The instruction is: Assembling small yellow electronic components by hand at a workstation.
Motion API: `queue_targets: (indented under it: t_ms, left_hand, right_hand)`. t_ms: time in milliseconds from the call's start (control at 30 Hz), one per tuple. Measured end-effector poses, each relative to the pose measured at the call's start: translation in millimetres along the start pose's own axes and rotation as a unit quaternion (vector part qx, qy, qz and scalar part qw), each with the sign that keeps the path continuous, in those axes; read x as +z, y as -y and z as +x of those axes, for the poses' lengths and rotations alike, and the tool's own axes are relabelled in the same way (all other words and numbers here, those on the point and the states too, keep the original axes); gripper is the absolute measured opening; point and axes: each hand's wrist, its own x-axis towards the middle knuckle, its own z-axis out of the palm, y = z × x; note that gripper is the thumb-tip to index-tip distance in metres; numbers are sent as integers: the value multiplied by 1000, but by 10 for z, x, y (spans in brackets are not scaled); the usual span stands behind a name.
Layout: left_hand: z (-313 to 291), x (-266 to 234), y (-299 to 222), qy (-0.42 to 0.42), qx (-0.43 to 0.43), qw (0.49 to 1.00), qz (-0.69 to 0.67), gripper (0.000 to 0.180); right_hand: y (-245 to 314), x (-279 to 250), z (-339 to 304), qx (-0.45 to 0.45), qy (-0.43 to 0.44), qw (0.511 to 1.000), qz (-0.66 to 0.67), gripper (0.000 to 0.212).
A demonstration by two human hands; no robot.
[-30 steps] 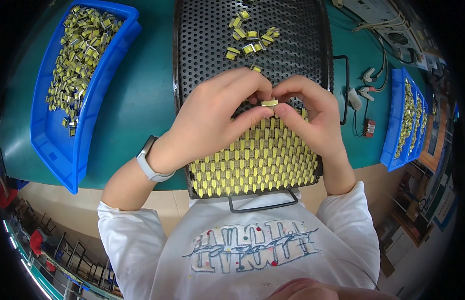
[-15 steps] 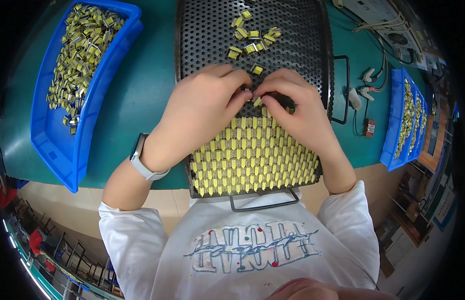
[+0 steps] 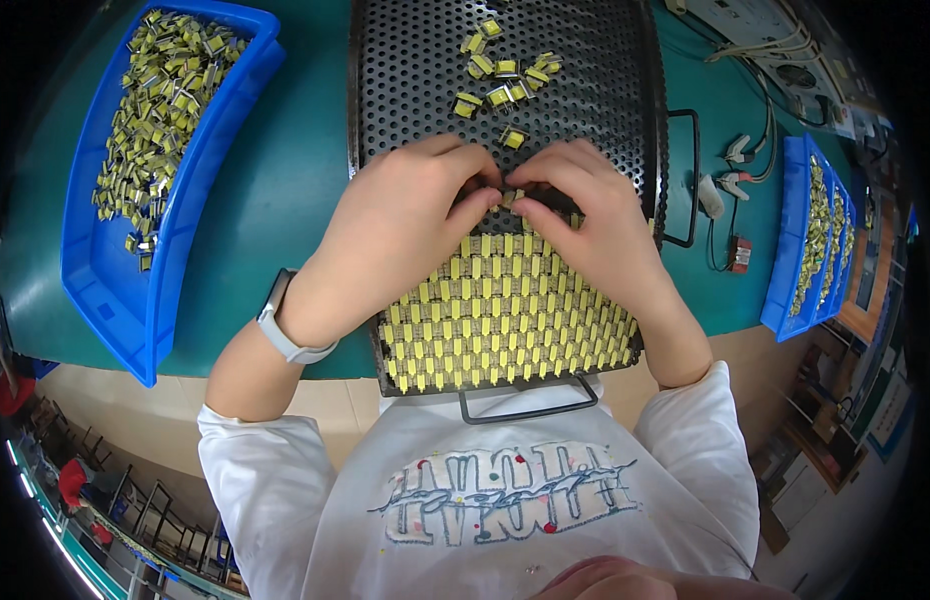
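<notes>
A black perforated metal tray [image 3: 405, 100] lies lengthwise in front of me. Its near part carries close rows of small yellow-wrapped transformers [image 3: 505, 310] set side by side. Over the tray's middle, just beyond those rows, my left hand [image 3: 400, 220] and my right hand [image 3: 605, 215] meet fingertip to fingertip. Both are closed in a pinch on a small transformer [image 3: 508, 200], largely hidden by the fingers. Several loose transformers [image 3: 507, 69] lie scattered on the tray's far part, one of them [image 3: 513, 137] just past my fingertips.
On the left of the green table [image 3: 305, 130] stands a blue bin [image 3: 105, 310] heaped with similar transformers. Another blue bin [image 3: 782, 290], divided inside, stands at the right. Clip leads [image 3: 733, 185] lie between it and the tray's wire side handle [image 3: 696, 180].
My fingertips have drawn closer together, and the transformer between them has turned and is more covered. My right hand has shifted slightly; the tray and the loose parts stay put.
</notes>
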Motion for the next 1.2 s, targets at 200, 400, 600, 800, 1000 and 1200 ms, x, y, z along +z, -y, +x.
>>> queue_targets:
  t_ms: [200, 400, 600, 800, 1000, 1200]
  left_hand:
    - [-25, 25, 10, 7, 4, 1000, -15, 15]
    - [-33, 30, -10, 20, 5, 999, -38, 15]
    - [-17, -13, -31, 47, -7, 997, -54, 15]
    - [23, -25, -12, 69, -1, 996, -60, 15]
    - [33, -81, 1, 16, -11, 998, -68, 18]
    - [119, -90, 139, -131, 113, 981, 89, 47]
  right_hand:
    - [18, 10, -22, -31, 25, 999, -4, 18]
    - [16, -26, -38, -38, 18, 999, 11, 16]
    - [19, -45, -38, -43, 34, 998, 6, 13]
    - [2, -69, -34, -41, 44, 998, 15, 12]
    - [33, -237, -34, -34, 4, 999, -18, 19]
    - [19, -342, 144, -19, -61, 992, -111, 45]
